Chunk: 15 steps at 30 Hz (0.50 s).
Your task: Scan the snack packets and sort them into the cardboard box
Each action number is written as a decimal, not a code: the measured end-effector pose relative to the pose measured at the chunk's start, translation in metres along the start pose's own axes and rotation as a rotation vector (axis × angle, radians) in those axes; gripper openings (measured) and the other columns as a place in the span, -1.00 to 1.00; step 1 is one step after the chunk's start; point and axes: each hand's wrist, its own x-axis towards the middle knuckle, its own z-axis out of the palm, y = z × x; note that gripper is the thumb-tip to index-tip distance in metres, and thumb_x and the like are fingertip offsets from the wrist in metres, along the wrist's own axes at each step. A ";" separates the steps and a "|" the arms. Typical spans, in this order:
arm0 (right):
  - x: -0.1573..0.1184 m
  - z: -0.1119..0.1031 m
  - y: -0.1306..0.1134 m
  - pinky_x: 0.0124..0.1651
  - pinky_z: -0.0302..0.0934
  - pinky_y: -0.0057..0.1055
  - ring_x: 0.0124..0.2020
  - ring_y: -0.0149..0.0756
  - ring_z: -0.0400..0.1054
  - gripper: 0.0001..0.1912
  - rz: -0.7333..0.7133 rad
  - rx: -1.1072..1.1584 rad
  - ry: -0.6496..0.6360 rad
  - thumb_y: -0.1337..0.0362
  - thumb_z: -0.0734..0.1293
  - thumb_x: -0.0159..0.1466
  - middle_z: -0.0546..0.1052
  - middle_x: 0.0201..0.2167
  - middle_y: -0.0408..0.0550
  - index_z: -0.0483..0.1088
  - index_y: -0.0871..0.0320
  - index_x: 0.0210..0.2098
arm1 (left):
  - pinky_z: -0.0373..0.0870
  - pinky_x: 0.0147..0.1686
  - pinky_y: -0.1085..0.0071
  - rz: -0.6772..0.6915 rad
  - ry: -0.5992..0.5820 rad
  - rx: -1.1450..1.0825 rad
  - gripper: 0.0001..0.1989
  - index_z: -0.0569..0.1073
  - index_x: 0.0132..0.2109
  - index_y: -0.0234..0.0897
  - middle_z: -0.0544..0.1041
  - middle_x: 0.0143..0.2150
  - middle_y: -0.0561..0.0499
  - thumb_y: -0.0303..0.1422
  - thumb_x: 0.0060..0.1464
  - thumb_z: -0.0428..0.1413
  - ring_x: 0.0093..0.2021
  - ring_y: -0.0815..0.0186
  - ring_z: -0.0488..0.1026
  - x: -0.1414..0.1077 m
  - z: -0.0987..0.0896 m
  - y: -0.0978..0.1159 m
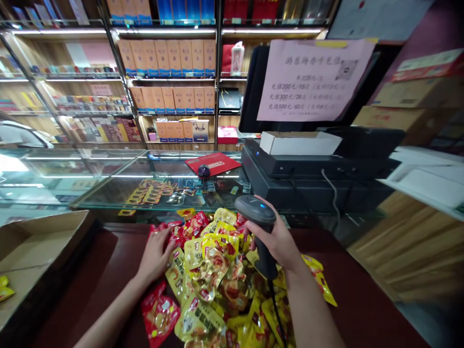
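Note:
In my right hand (277, 239) is a black barcode scanner (259, 215) with a small blue light on top; my fingers are wrapped round its handle, and its cable hangs down toward me. The scanner's head is above a large heap of yellow-gold snack packets (213, 261). My left hand (156, 249) rests on red snack packets (192, 227) at the heap's left edge, thumb apart from the fingers, whose tips are partly hidden. Nearer me, a separate red packet (160, 314) lies below that hand. One yellow packet (319, 280) lies right of my right forearm.
An open cardboard box (47, 241) stands on the left of the dark red tabletop (87, 270). Behind is a glass display counter (108, 169) with a mouse (203, 170) on a red mat. A monitor (252, 87) with a paper sign and black cash-desk equipment (319, 166) stand at right.

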 end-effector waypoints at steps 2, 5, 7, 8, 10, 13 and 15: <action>-0.001 -0.001 -0.001 -0.66 0.28 -0.45 -0.47 -0.28 0.39 -0.21 -0.005 0.002 -0.001 0.22 0.45 0.03 0.52 -0.29 -0.05 0.07 -0.05 0.19 | 0.10 0.18 0.20 0.013 0.044 -0.046 -0.47 0.24 0.24 -0.20 0.27 0.23 -0.11 -0.14 0.18 -0.12 0.22 0.16 0.19 0.005 0.002 0.015; -0.002 -0.007 -0.004 -0.65 0.28 -0.45 -0.44 -0.26 0.40 -0.21 -0.026 0.013 0.005 0.20 0.44 0.04 0.52 -0.25 -0.03 0.07 -0.06 0.20 | 0.15 0.14 0.12 -0.182 0.144 -0.059 -0.50 0.32 0.19 -0.17 0.20 0.26 -0.17 -0.13 0.19 -0.16 0.21 0.09 0.20 0.019 0.006 0.015; -0.004 -0.015 -0.008 -0.64 0.29 -0.44 -0.42 -0.26 0.40 -0.21 -0.044 0.026 0.024 0.19 0.43 0.05 0.52 -0.22 -0.01 0.06 -0.05 0.21 | 0.14 0.14 0.11 -0.196 0.097 -0.096 -0.52 0.36 0.16 -0.14 0.14 0.29 -0.17 -0.13 0.19 -0.15 0.23 0.06 0.16 0.026 0.015 0.016; -0.005 -0.021 -0.010 -0.63 0.29 -0.44 -0.42 -0.26 0.40 -0.20 -0.051 0.032 0.035 0.19 0.43 0.05 0.51 -0.21 0.00 0.05 -0.05 0.22 | 0.12 0.16 0.10 -0.178 0.068 -0.114 -0.53 0.38 0.15 -0.13 0.13 0.30 -0.16 -0.12 0.19 -0.15 0.25 0.05 0.12 0.028 0.021 0.018; -0.007 -0.034 -0.015 -0.62 0.30 -0.44 -0.42 -0.27 0.40 -0.19 -0.054 0.032 0.053 0.20 0.44 0.05 0.51 -0.18 0.02 0.03 -0.05 0.23 | 0.07 0.19 0.08 -0.154 0.058 -0.146 -0.52 0.42 0.11 -0.17 0.17 0.27 -0.17 -0.12 0.19 -0.16 0.27 0.04 0.07 0.028 0.034 0.029; -0.012 -0.052 -0.022 -0.62 0.30 -0.45 -0.42 -0.28 0.40 -0.16 -0.062 0.013 0.109 0.20 0.43 0.06 0.51 -0.16 0.03 -0.01 -0.05 0.25 | 0.05 0.20 0.09 -0.148 0.107 -0.198 -0.47 0.46 0.07 -0.30 0.26 0.19 -0.22 -0.11 0.20 -0.20 0.23 0.05 0.12 0.026 0.048 0.046; -0.014 -0.059 -0.024 -0.63 0.29 -0.46 -0.45 -0.29 0.40 -0.16 -0.072 0.006 0.163 0.18 0.42 0.08 0.51 -0.16 0.03 -0.04 -0.05 0.26 | 0.05 0.20 0.09 -0.137 0.125 -0.217 -0.46 0.46 0.05 -0.34 0.29 0.15 -0.23 -0.10 0.19 -0.19 0.21 0.06 0.14 0.026 0.053 0.054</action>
